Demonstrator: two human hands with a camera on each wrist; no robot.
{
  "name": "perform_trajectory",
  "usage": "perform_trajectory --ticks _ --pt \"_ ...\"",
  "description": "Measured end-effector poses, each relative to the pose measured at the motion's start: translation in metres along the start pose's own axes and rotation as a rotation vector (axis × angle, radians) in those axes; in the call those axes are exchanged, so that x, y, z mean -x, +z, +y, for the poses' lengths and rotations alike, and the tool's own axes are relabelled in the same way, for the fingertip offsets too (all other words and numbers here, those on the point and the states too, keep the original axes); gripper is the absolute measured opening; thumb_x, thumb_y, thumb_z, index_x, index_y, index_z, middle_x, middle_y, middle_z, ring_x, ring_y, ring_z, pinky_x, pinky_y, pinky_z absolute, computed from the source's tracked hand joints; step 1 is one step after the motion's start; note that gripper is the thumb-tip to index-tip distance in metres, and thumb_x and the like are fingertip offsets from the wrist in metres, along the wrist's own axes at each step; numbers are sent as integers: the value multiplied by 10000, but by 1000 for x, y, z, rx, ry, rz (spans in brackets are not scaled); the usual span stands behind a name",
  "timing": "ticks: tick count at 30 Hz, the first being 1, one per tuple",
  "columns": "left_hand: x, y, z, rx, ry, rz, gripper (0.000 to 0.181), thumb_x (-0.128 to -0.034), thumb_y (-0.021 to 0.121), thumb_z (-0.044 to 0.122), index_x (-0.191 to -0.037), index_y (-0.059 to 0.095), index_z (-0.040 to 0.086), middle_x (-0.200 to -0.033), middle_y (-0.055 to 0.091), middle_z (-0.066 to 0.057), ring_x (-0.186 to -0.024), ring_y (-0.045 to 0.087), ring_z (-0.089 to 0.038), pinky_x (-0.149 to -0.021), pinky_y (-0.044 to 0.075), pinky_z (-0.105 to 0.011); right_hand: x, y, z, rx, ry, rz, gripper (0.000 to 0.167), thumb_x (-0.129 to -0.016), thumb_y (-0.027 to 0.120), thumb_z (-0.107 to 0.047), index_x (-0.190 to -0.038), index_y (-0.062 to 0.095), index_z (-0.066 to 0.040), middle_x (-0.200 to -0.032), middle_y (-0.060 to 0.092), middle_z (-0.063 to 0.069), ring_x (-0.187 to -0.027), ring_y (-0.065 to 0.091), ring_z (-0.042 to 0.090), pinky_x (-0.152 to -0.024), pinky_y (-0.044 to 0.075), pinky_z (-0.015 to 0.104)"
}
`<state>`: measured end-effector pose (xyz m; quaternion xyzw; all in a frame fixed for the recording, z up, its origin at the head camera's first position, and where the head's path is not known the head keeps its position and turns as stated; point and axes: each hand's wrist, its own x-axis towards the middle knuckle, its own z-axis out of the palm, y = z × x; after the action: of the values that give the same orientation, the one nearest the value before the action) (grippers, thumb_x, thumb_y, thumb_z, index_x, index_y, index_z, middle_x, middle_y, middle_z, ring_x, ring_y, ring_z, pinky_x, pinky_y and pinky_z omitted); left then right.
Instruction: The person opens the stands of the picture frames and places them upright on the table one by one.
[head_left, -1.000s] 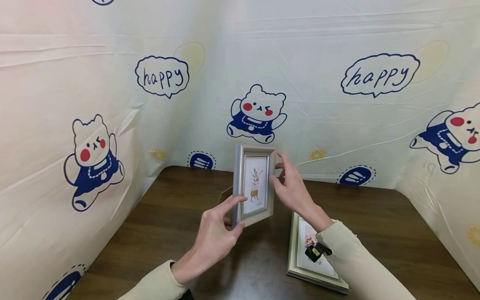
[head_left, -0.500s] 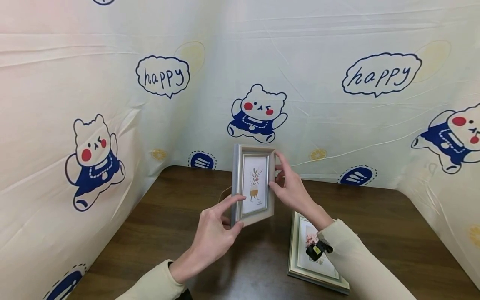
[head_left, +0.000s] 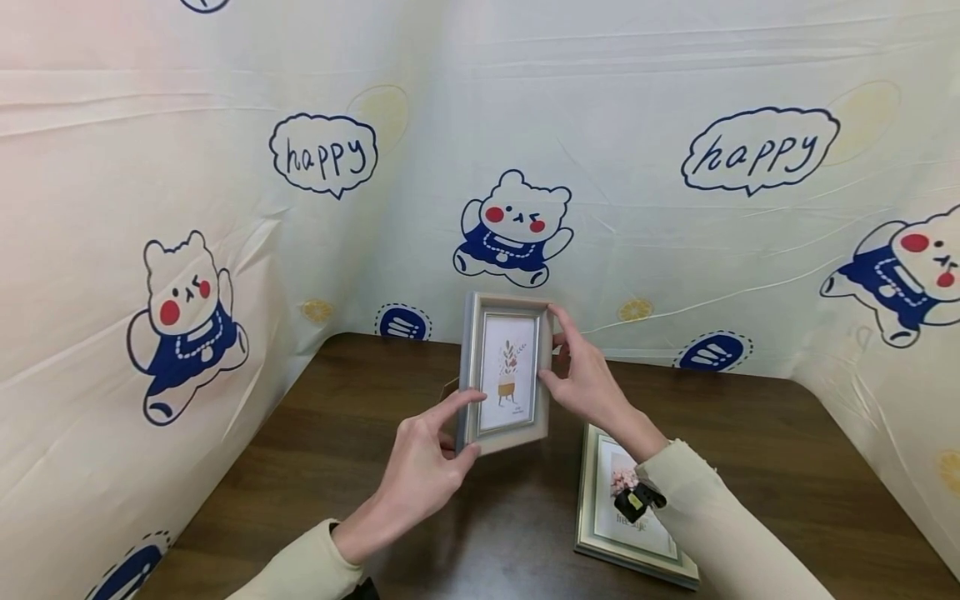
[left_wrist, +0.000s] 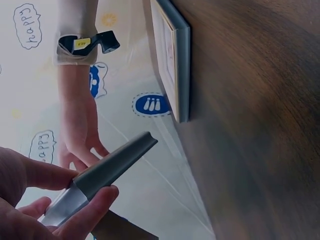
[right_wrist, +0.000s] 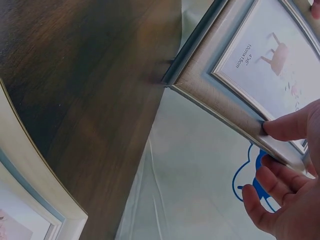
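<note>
Picture frame [head_left: 510, 375] tilts at the centre of the head view, apparently raised off the table [head_left: 352, 450], its lower left edge pinched by the left hand [head_left: 420, 467] and its right edge by the right hand [head_left: 588, 379]. These 2 grips look shallow: if 1 eased, it could twist and drop. Straying lower right might knock the flat frame [head_left: 609, 504] lying there.

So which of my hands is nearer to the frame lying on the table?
Right: your right hand is raised near the far end of the lying frame; your left hand is farther off, to its left.
</note>
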<state>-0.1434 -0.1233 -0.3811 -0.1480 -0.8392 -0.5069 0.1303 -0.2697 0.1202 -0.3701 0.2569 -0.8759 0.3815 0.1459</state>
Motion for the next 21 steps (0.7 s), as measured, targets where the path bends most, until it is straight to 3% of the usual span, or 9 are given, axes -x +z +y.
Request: perform_trajectory --ticks 6,10,16,21 --pt "-1 -1 -3 -18 -21 0 654 -837 823 -97 -1393 646 198 -1295 699 -128 -443 564 -100 -391 421 -257 2 0 -2 14 6 -1 968 -893 786 -10 -1669 243 -208 -1164 660 133 -931 600 325 -735 532 386" --pt "-1 -3 -5 -21 -36 -7 654 -842 815 -100 -1391 636 206 -1126 736 -126 -412 521 -105 -385 381 -241 4 0 -4 37 13 6 932 -893 794 -28 -1656 278 -175 -1176 654 145 -961 566 289 -771 517 398" --pt "-1 -6 -6 -10 -68 -27 650 -856 799 -110 -1397 619 203 -1203 714 -150 -419 528 -118 -389 378 -241 6 0 -5 62 9 11 899 -891 804 -42 -1638 315 -150 -1183 651 149 -996 542 284 -806 493 416" --pt "-3 -7 -8 -10 -67 -33 639 -865 790 -117 -1391 610 199 -1119 713 -142 -412 500 -106 -394 361 -232 6 0 -7 80 7 14 893 -895 802 -53 -1638 318 -152 -1184 650 147 -996 535 286 -795 478 417"
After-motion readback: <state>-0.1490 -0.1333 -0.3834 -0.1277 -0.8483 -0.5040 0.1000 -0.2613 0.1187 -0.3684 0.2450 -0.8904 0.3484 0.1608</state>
